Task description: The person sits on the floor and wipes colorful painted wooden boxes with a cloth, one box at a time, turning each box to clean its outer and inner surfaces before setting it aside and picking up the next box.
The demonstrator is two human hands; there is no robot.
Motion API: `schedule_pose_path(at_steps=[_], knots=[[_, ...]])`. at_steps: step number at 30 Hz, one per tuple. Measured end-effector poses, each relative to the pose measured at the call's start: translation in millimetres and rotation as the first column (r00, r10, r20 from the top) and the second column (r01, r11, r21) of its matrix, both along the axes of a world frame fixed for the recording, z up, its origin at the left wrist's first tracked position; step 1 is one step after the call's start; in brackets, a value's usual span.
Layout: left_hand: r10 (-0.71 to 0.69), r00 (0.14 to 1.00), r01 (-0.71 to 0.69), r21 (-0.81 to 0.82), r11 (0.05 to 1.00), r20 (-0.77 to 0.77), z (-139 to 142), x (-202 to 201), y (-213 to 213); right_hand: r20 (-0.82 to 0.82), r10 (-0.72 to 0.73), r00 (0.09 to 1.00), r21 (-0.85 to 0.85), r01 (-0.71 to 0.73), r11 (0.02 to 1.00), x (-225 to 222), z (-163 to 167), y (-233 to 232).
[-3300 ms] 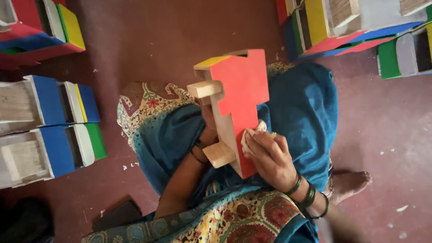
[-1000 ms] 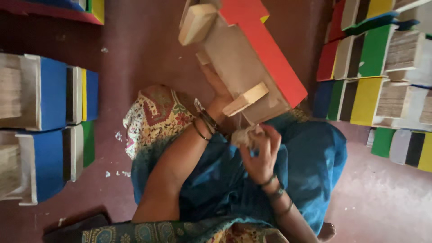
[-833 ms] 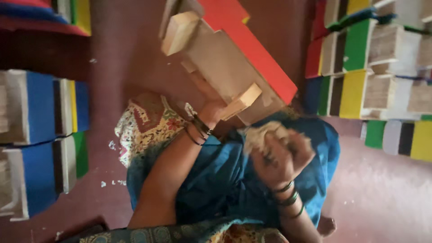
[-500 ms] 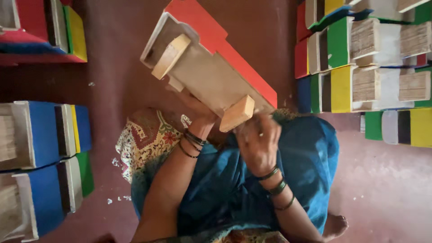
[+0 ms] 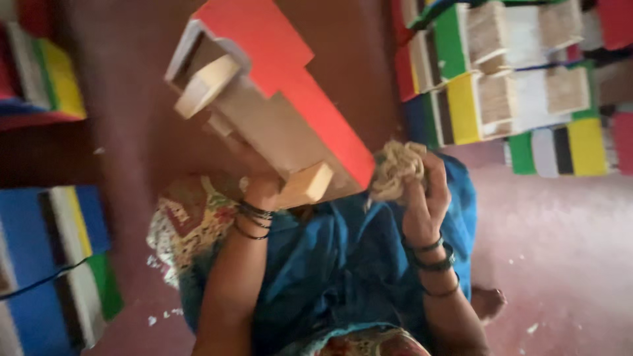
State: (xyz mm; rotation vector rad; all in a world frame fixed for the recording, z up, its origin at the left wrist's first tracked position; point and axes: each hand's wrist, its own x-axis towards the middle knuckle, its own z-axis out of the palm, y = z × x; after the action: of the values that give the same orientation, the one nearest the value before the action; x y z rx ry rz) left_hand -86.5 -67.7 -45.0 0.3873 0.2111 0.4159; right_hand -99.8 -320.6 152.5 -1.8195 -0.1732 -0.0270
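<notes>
Lap: the person is sitting on the floor with blue cloth (image 5: 343, 264) spreading over the legs, and a patterned border (image 5: 188, 221) of the same garment is lying out to the left side.
Left arm: it is reaching up from the lap, with dark bangles (image 5: 250, 217) sitting at the wrist.
Left hand (image 5: 264, 191): it is gripping the underside of the wooden toy from below, the fingers mostly hiding behind the wood, so only the wrist end is showing clearly.
Right hand (image 5: 425, 198): it is clenching around a crumpled wad of pale sandpaper or cloth (image 5: 395, 168); which of the two, the blur is not letting me tell. Bangles are ringing this wrist too.
Wad: it is sitting just beside the lower right end of the toy, touching or nearly touching the red edge.
Wooden toy (image 5: 277, 112): it is being held up above the lap, tilting from upper left down to lower right. Its stepped top face is showing red paint, its side is showing bare wood, a round wooden wheel (image 5: 208, 86) is sticking out near the upper end, and a small bare block (image 5: 306, 184) is jutting out at the lower end, next to the left hand.
Floor (image 5: 560, 231): it is showing dark reddish, with pale specks lying near the left knee.
Far left: painted toys in blue, yellow and green (image 5: 59, 250) are standing in a row.
Far right: more painted wooden toys (image 5: 514, 86) in green, yellow, white and red are standing stacked beyond the right hand.
</notes>
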Motion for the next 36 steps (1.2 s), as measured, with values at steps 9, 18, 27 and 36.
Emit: schedule_pose_path(at_steps=[9,18,27,36], knots=[[-0.386,0.922,0.373,0.190,0.908,0.034,4,-4,0,0.263,0.377,0.888,-0.521,-0.198,0.830,20,6,3],[-0.342,0.939,0.341,0.141,0.929,-0.019,-6,-22,-12,-0.309,0.675,0.670,0.335,-0.588,0.737,12,-36,24],[-0.384,0.923,0.372,0.216,0.903,0.017,9,4,-16,-0.104,0.421,0.901,-0.034,-0.426,0.904,-5,-17,41],[-0.127,0.979,0.143,0.089,0.986,-0.160,-7,2,-16,-0.053,0.310,0.949,-0.385,-0.306,0.871,15,-10,42]])
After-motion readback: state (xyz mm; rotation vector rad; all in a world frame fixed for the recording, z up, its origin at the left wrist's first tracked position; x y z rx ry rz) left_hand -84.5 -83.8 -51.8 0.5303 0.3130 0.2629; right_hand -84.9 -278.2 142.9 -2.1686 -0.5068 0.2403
